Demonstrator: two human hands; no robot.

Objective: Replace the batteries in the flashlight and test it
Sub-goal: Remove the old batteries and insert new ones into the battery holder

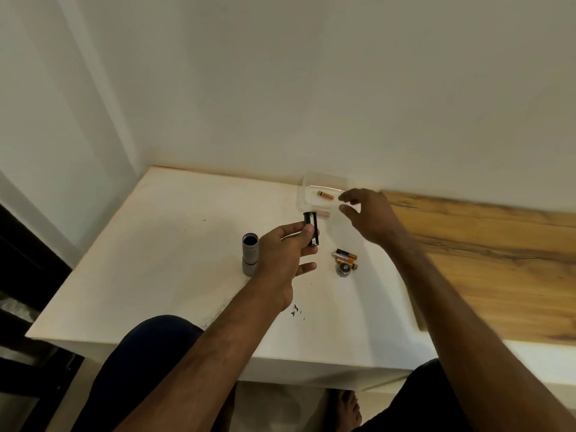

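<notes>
The grey flashlight body stands upright on the white table with its open end up. My left hand holds the black battery holder above the table, just right of the flashlight. My right hand hovers with fingers apart at the right edge of a clear plastic container, holding nothing. Inside the container lie a copper-coloured battery and a second battery near its front wall. Loose black-and-orange batteries lie beside the grey flashlight cap.
A white wall rises right behind the table. A wood-grain surface adjoins the table on the right. Small dark specks lie near the front edge. My knees and a bare foot show below the table.
</notes>
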